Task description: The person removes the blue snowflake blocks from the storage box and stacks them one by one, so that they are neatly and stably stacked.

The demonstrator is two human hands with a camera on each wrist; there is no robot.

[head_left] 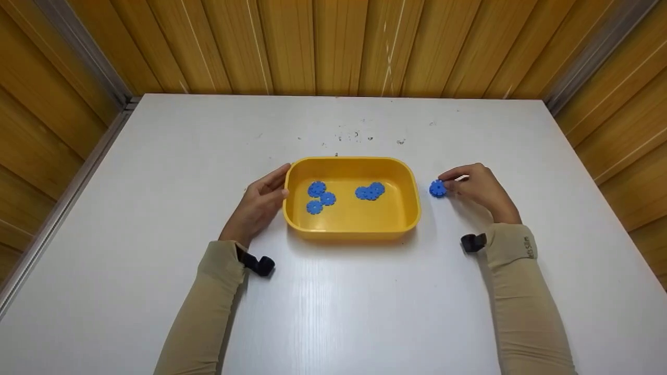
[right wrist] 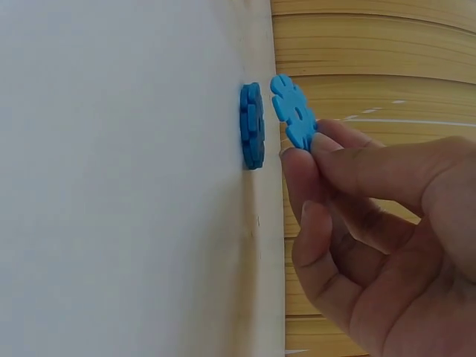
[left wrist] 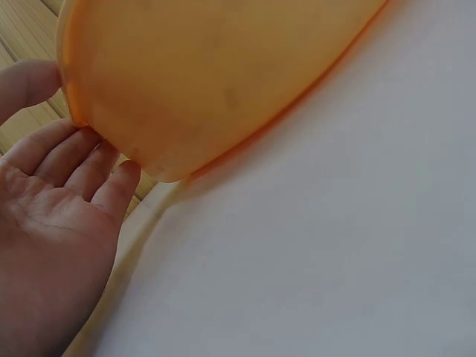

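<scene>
Tray [head_left: 338, 217], yellow, on white surface [head_left: 365, 312]; blue discs in two groups on its floor. Left group [head_left: 314, 207] loose, some pieces overlapping. Right group [head_left: 370, 194] overlapping, a short row. Right hand [head_left: 482, 190] beyond the tray's right end, apart from it; grip narrow, thumb and index finger pinching one disc [right wrist: 295, 111], also blue, by its edge. Right wrist view: held disc tilted, a gap between it and a stack [right wrist: 253, 126] of like pieces flat on the surface; count in the stack hard to tell. Left hand [head_left: 260, 200] at the tray's left end; grip wide, fingers nearly straight and touching the outer wall, thumb at the rim. Sleeves [head_left: 187, 312] tan, black device [head_left: 473, 243] at each wrist. Dark marks [head_left: 356, 134] past the tray's far side. Ribbed panels [head_left: 338, 47] behind.
</scene>
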